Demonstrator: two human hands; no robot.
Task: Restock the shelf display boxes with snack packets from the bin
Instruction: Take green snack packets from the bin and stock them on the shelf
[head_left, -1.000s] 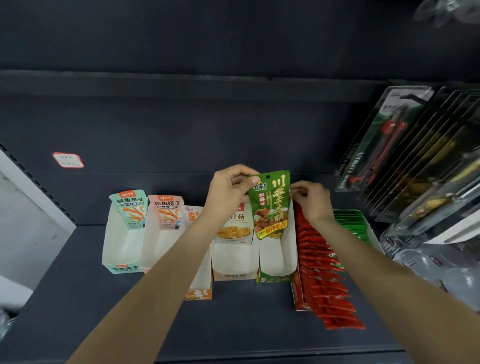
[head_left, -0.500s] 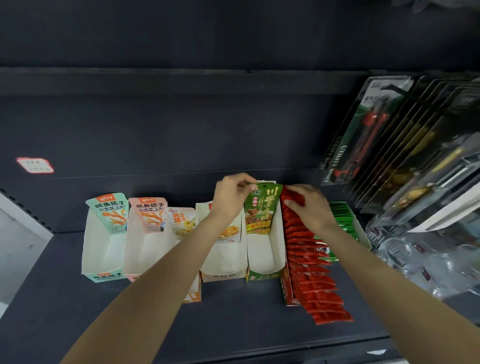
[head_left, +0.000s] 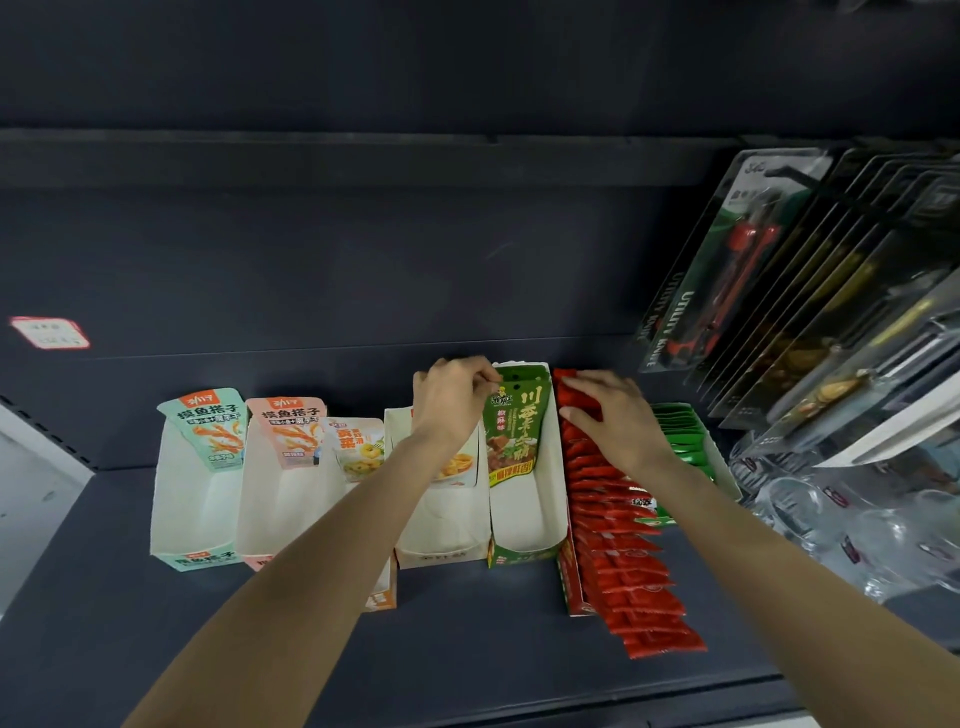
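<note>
A green snack packet stands upright at the back of a green-fronted display box in the middle of the shelf. My left hand pinches the packet's top left corner. My right hand rests with straight fingers on the back of a long row of red packets in the red box just to the right. The green box holds only this one packet.
To the left stand several nearly empty white boxes, each with one packet at the back. A box of green packets sits right of the red row. Hanging utility knife packs and glassware crowd the right side.
The green packet has gone down and back into its box, from held above it to standing at the rear. My right hand left the packet and now lies on the red row.
</note>
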